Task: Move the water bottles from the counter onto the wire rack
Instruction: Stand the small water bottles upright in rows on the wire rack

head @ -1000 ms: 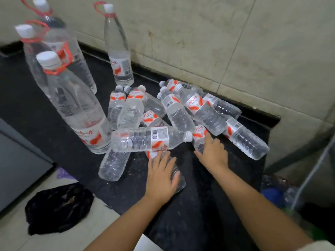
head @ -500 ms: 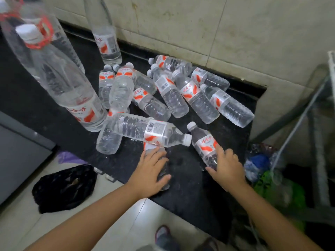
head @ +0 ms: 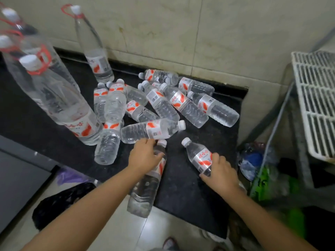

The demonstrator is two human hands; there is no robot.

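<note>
Several small clear water bottles with red-and-white labels lie in a heap (head: 163, 102) on the black counter (head: 190, 187). My left hand (head: 145, 156) grips one small bottle (head: 145, 189) near its neck; the bottle's base hangs past the counter's front edge. My right hand (head: 219, 173) grips another small bottle (head: 198, 153) round its lower body, cap pointing up-left, near the counter's right end. The white wire rack (head: 315, 98) stands to the right, beyond the counter's end.
Several tall bottles with red carry rings (head: 54, 95) stand at the counter's left and back, one (head: 94, 51) by the tiled wall. A black bag (head: 59, 201) lies on the floor below. Bagged items in blue and green (head: 261, 171) sit under the rack.
Both hands have closed on their bottles and drawn them toward me. The left bottle has slid out past the counter's front edge. The view swung right, showing more of the rack.
</note>
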